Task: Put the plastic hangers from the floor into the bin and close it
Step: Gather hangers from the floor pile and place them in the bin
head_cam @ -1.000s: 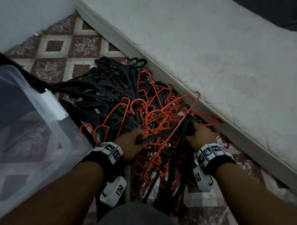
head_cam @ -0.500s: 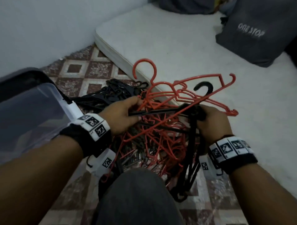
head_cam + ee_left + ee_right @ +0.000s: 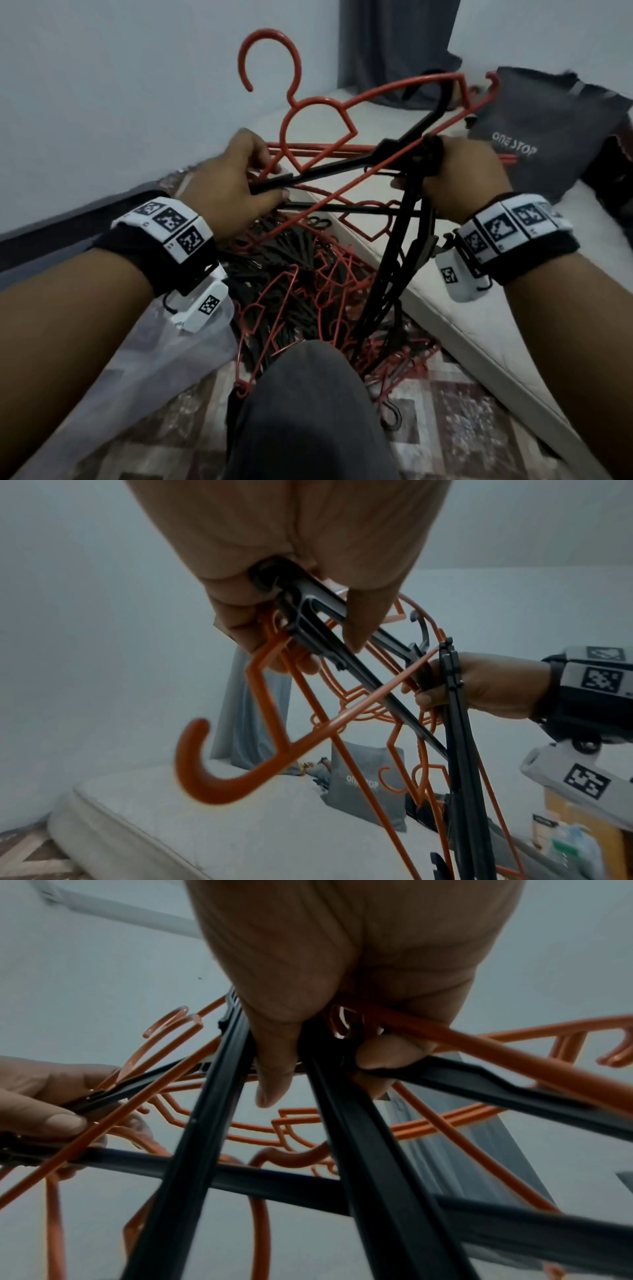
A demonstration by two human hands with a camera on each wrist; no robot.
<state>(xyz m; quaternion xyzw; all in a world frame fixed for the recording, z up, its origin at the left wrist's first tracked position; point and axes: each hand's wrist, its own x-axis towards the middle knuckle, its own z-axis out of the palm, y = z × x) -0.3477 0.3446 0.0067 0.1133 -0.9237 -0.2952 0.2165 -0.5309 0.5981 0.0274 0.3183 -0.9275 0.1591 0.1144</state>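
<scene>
Both hands hold up a tangled bundle of orange and black plastic hangers (image 3: 346,161) at chest height. My left hand (image 3: 236,178) grips one end, its fingers curled round a black bar and orange wire (image 3: 308,626). The right hand (image 3: 455,171) grips the other end, wrapped round several black bars and an orange one (image 3: 329,1053). A large orange hook (image 3: 270,58) sticks up above the bundle. More hangers (image 3: 301,294) hang down and lie piled on the floor below. The clear plastic bin (image 3: 164,356) sits at lower left, under my left forearm.
A white mattress (image 3: 462,322) runs along the right of the pile. A dark bag printed ONE STOP (image 3: 534,137) lies on it. My knee in grey cloth (image 3: 308,411) is at bottom centre. Patterned floor tiles (image 3: 462,428) show around it; a pale wall is behind.
Both hands have lifted the hanger bundle up off the floor pile, from floor level to chest height. My head has tilted up, bringing the wall and bag into view.
</scene>
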